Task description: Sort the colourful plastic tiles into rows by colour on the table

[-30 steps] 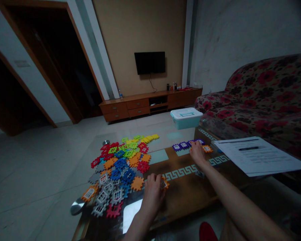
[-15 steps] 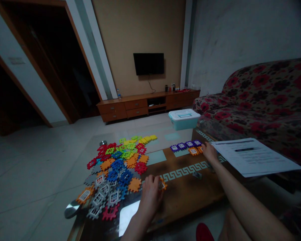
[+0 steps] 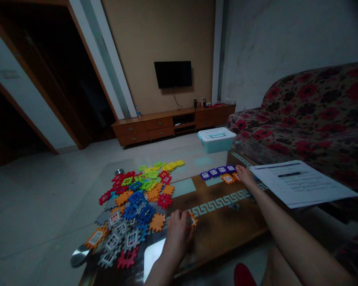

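A heap of coloured interlocking plastic tiles (image 3: 137, 198) lies on the left half of a glass-topped low table (image 3: 223, 226). My left hand (image 3: 176, 230) rests at the heap's near right edge, fingers curled round an orange window tile (image 3: 192, 221). Farther back, a row of purple tiles (image 3: 217, 172) lies on the table with an orange tile (image 3: 228, 178) beside it. My right hand (image 3: 245, 176) rests by that orange tile, its fingertips at the row's right end; the fingers look bent, and nothing shows in them.
Sheets of paper with a pen (image 3: 298, 182) lie on the table's right side. A teal lidded box (image 3: 216, 139) stands behind the table, a floral sofa (image 3: 310, 115) is to the right, and a TV cabinet (image 3: 173, 123) lines the far wall.
My right hand moved from the purple row's middle to its right end, and the orange tile by it now lies left of the hand. The left hand kept its orange tile.
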Demonstrator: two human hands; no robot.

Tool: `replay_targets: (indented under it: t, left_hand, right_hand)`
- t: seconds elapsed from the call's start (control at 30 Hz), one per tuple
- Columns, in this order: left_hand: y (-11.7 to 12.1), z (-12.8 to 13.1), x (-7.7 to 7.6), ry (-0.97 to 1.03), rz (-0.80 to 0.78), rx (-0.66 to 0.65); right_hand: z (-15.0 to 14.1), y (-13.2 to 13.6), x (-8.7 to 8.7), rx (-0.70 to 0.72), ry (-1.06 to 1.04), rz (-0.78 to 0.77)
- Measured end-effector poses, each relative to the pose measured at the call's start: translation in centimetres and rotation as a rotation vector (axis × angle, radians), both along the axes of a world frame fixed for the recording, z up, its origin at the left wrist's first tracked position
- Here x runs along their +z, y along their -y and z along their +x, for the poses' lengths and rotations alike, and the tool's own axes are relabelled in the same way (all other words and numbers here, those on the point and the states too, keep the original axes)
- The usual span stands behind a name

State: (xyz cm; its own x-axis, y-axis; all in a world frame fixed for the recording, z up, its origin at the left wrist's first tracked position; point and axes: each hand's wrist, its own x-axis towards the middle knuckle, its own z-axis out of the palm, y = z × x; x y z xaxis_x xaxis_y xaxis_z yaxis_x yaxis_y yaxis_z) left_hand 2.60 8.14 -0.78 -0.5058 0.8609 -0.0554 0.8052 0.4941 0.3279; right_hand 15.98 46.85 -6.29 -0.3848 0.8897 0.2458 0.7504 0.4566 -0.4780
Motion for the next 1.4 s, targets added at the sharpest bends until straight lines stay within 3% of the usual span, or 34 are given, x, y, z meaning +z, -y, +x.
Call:
replay_targets:
  t: [0.27,0.5,0.7,1.1,1.4]
  left_hand:
    - [0.4,-0.4,-0.8,-0.009,0.050,-0.030]
    - [0.4,-0.4,-0.8,-0.033,0.068,-0.042]
    - [0.1,0.0,0.0,-0.048,0.001,-0.013]
    - [0.0,0.1,0.3,-0.032,-0.017,-0.009]
    - [0.3,-0.2,-0.7,-0.044,0.049,-0.025]
  right_hand:
    - [-0.5,1.2,1.3,-0.038,0.072,0.049]
    - [-1.4,5.2,4.2,0.166,0.309,0.031]
    - [-1.8,7.5,5.1,0.217,0.449,0.025]
    - [-2.7,9.1,6.1,0.084,0.516,-0.006]
    - [-2.7,8.9,6.1,0.054,0.494,0.039]
